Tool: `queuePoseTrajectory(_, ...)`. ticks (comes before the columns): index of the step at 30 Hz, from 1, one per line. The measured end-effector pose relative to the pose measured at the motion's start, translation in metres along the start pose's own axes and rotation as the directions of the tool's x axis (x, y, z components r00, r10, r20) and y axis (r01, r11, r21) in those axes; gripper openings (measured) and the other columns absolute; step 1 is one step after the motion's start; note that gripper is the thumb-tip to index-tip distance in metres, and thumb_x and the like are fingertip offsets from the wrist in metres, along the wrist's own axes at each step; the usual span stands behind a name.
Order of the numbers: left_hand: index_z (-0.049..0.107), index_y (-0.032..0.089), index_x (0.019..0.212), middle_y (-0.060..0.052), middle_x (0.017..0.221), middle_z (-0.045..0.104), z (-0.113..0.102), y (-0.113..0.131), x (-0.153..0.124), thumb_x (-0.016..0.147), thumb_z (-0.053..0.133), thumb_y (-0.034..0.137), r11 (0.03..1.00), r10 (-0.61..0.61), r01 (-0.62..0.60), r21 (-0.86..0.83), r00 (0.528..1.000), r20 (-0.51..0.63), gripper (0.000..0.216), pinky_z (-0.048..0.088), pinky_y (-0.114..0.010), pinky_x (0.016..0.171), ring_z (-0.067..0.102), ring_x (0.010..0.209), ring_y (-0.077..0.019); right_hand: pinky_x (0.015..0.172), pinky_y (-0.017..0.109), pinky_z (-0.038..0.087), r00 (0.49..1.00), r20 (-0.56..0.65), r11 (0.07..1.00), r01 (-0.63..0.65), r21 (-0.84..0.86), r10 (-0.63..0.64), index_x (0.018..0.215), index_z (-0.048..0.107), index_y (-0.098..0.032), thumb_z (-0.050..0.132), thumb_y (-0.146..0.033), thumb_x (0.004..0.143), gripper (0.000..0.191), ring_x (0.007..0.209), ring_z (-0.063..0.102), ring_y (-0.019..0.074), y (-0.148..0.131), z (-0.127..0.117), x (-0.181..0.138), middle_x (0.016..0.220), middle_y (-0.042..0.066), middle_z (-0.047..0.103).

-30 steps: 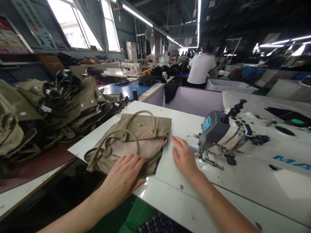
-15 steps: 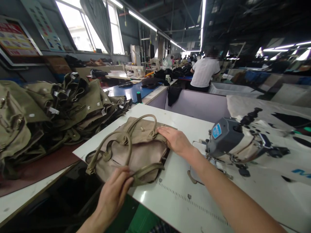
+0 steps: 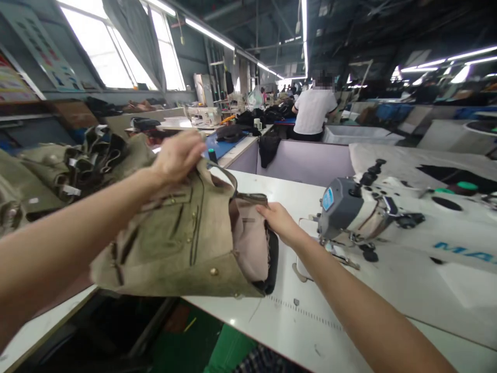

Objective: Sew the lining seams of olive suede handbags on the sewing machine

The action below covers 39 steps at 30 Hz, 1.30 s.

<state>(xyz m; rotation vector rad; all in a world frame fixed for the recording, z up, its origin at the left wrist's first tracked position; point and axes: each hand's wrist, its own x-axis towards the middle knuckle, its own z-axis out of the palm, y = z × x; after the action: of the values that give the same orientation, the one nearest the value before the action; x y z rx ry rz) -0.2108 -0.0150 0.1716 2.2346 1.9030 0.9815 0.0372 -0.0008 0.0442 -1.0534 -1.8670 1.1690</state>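
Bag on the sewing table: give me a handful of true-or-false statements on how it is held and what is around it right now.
1. The left hand grips the bag at its top edge. True.
2. The bag lies flat on the table. False: it is lifted and tilted, with its open mouth toward the right.
3. The right hand is at the bag's open mouth. True.
4. The sewing machine stands left of the bag. False: it stands to the right.
5. A pile of bags lies at the left. True.
6. The person in white is touching the bag. False: that person is far back, at another table.
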Motion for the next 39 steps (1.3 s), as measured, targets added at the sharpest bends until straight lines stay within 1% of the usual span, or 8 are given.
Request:
queuePoseTrajectory(4,0.058,0.021,0.129,-0.011,0.154,0.034,0.107,-0.002,-0.029,0.086,0.061,0.013,0.964,0.212,-0.236,0.124,0.96,0.181,0.044,0.01,-0.064,0.115,0.023,0.145,-0.037,0.05,0.025,0.053,0.971,0.051,0.97,-0.237,0.049,0.235,0.089,0.062,-0.016,0.068,-0.023,0.084,0.01,0.054,0.063,0.0152,0.06,-0.018,-0.047,0.063,-0.003,0.063)
queuePoseTrajectory(7,0.046,0.027,0.142,-0.011,0.155,0.033,0.158,0.008,-0.057,0.092,0.046,0.01,0.78,0.572,-0.623,0.057,0.747,0.339,0.053,0.007,-0.061,0.117,0.02,0.147,-0.0303,0.043,0.023,0.053,0.937,0.051,0.934,-0.348,0.085,0.345,0.106,0.057,-0.018,0.064,-0.016,0.081,0.026,0.049,0.064,0.0167,0.081,-0.021,-0.077,0.055,-0.008,0.057)
queuePoseTrajectory(10,0.048,0.027,0.14,-0.009,0.135,0.056,0.177,0.032,-0.064,0.097,0.048,0.031,0.688,0.663,-0.717,-0.112,0.558,0.499,0.043,0.03,-0.049,0.112,0.049,0.128,-0.0268,0.042,0.023,0.051,0.928,-0.039,0.925,-0.365,0.1,0.37,0.123,0.046,-0.019,0.059,-0.014,0.082,0.043,0.045,0.062,0.0154,0.084,-0.017,-0.091,0.058,-0.009,0.056)
queuePoseTrajectory(17,0.058,0.012,0.11,-0.012,0.09,0.068,0.205,0.07,-0.042,0.092,0.056,0.043,0.81,0.321,-0.525,0.264,0.772,0.549,0.035,0.044,-0.044,0.078,0.065,0.083,-0.0304,0.048,0.024,0.046,0.939,-0.189,0.955,-0.265,0.133,0.287,0.12,0.047,-0.021,0.058,-0.016,0.08,0.042,0.049,0.056,0.0142,0.076,-0.005,-0.11,0.065,-0.008,0.052)
queuePoseTrajectory(23,0.058,0.016,0.084,-0.006,0.084,0.065,0.194,0.049,-0.035,0.094,0.051,0.038,0.826,0.375,-0.537,0.169,0.749,0.546,0.025,0.045,-0.032,0.076,0.061,0.084,-0.0219,0.054,0.027,0.052,0.938,-0.13,0.899,-0.259,0.353,0.321,0.112,0.043,-0.023,0.058,-0.038,0.083,0.035,0.056,0.062,0.0161,0.078,-0.007,-0.12,0.069,-0.006,0.053)
queuePoseTrajectory(29,0.058,0.018,0.094,-0.005,0.097,0.062,0.144,0.03,-0.054,0.098,0.04,0.03,0.893,0.406,-0.367,-0.261,0.907,0.114,0.022,0.045,-0.031,0.085,0.057,0.093,-0.0183,0.058,0.029,0.057,0.961,0.155,0.806,-0.276,0.524,0.229,0.12,0.048,-0.023,0.067,-0.033,0.076,0.049,0.071,0.069,0.0174,0.062,0.001,-0.106,0.118,0.008,0.059)
queuePoseTrajectory(34,0.058,0.017,0.096,-0.004,0.098,0.061,0.131,0.034,-0.062,0.099,0.039,0.025,0.873,0.416,-0.363,-0.325,0.903,0.11,0.021,0.046,-0.03,0.084,0.057,0.092,-0.0166,0.062,0.027,0.057,0.928,0.367,0.834,-0.247,0.493,0.058,0.097,0.062,-0.018,0.063,-0.008,0.067,0.031,0.066,0.066,0.0161,0.039,0.026,-0.087,0.091,0.001,0.07)
queuePoseTrajectory(39,0.057,0.017,0.096,-0.004,0.097,0.06,0.126,0.032,-0.065,0.101,0.034,0.024,0.862,0.402,-0.355,-0.361,0.914,0.06,0.024,0.046,-0.03,0.085,0.057,0.091,-0.0159,0.063,0.032,0.059,0.963,0.266,0.904,-0.145,0.402,0.036,0.082,0.061,-0.017,0.053,-0.007,0.08,0.013,0.065,0.067,0.0182,0.036,0.022,-0.067,0.073,0.001,0.067)
